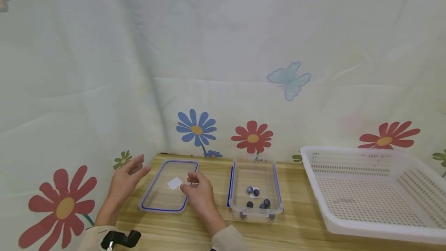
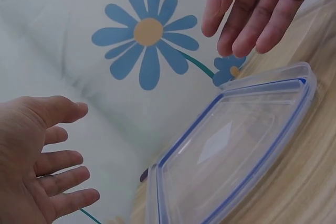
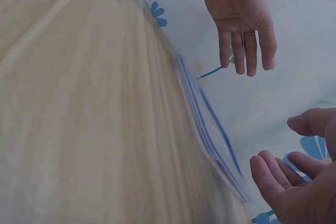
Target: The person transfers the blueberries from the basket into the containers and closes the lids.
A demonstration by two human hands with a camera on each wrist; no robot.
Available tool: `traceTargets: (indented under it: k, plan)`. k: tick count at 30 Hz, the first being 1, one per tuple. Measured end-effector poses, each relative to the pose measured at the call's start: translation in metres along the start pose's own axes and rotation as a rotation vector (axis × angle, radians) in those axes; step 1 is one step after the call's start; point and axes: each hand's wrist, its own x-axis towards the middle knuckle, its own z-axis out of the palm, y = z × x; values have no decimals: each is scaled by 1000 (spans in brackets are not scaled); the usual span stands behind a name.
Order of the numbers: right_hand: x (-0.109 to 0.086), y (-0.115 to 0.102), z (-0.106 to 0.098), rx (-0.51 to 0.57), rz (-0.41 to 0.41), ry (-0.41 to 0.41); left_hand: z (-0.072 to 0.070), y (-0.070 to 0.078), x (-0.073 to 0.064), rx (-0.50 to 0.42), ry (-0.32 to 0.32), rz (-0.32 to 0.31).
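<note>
On the left of the table lies a clear plastic lid [image 1: 162, 200] with a blue seal and a white square label [image 1: 175, 183]. My left hand [image 1: 126, 179] hovers at the lid's left side, fingers spread and holding nothing. Over the lid's right edge is my right hand [image 1: 200, 193], its fingers loosely bent with nothing between them. In the left wrist view both the left hand [image 2: 39, 161] and the right hand [image 2: 257, 11] stand apart from the lid [image 2: 231, 145]. To the right sits a clear plastic box [image 1: 275, 181] with several blueberries [image 1: 263, 206] on its bottom.
A large white perforated basket [image 1: 322, 204] stands on the right of the wooden table [image 1: 292, 220]. Behind the table hangs a pale curtain [image 1: 223, 49] printed with flowers and a butterfly. A black wrist mount [image 1: 120, 239] shows at the left sleeve.
</note>
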Motion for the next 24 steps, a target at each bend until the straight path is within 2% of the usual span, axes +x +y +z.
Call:
traceTargets:
  k: [4, 10, 17, 21, 24]
  plan:
    - [0, 8, 1, -8, 6, 14, 6, -6, 3, -26, -26, -50]
    - [1, 19, 0, -65, 29, 75, 15, -16, 5, 13, -64, -99]
    - [1, 22, -1, -160, 59, 102, 20, -25, 6, 73, -91, -109]
    - [1, 25, -2, -209, 66, 83, 19, -29, 4, 94, -139, -105]
    - [1, 28, -2, -206, 61, 61, 19, -32, 2, 114, -150, -92]
